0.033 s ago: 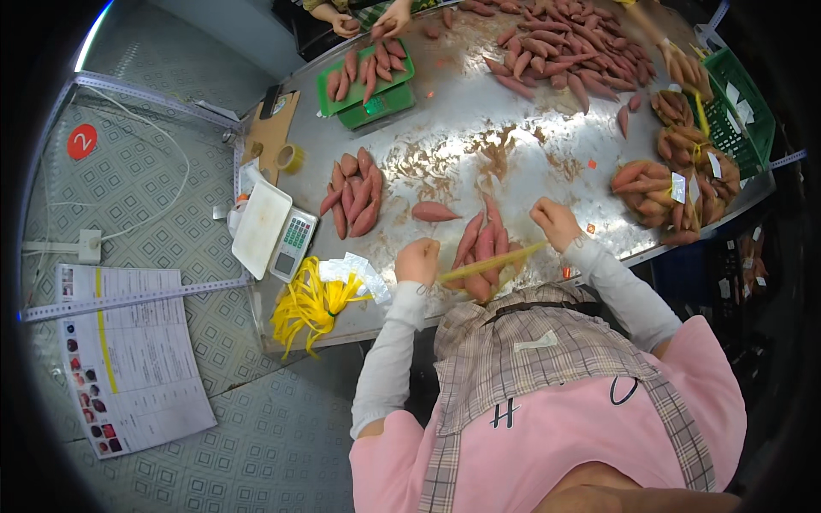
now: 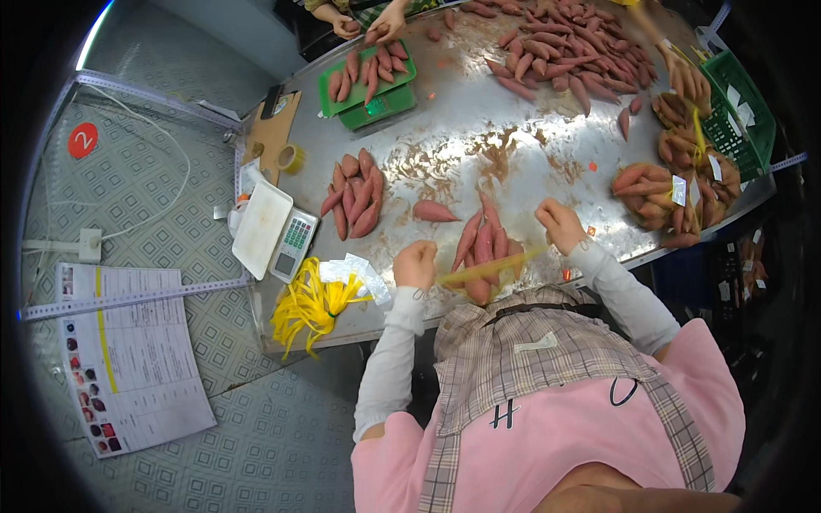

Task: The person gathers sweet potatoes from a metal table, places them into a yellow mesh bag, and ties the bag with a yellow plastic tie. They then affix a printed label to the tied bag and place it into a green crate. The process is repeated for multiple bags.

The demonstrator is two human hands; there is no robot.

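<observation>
My left hand point(image 2: 416, 265) is closed on one end of a yellow net bag point(image 2: 453, 275). The other end is in the closed fingers of my right hand point(image 2: 560, 226). Pulled out between my two hands, the net crosses over a small pile of sweet potatoes point(image 2: 484, 244) at the near edge of the table, just in front of my apron. A single sweet potato point(image 2: 435, 211) lies beyond my left hand. Farther left is another small heap of sweet potatoes point(image 2: 351, 195).
At left stand a white scale point(image 2: 272, 231), yellow net strips point(image 2: 310, 306) and a tape roll point(image 2: 291, 159). Another person's hands point(image 2: 389, 20) work by a green scale tray point(image 2: 329, 107). Filled net bags point(image 2: 641, 188) and a green crate point(image 2: 753, 120) are at right, near another person's hand point(image 2: 687, 79).
My hands have drawn very slightly farther apart, with the yellow net still stretched between them. The sweet potatoes in front of me look almost unchanged.
</observation>
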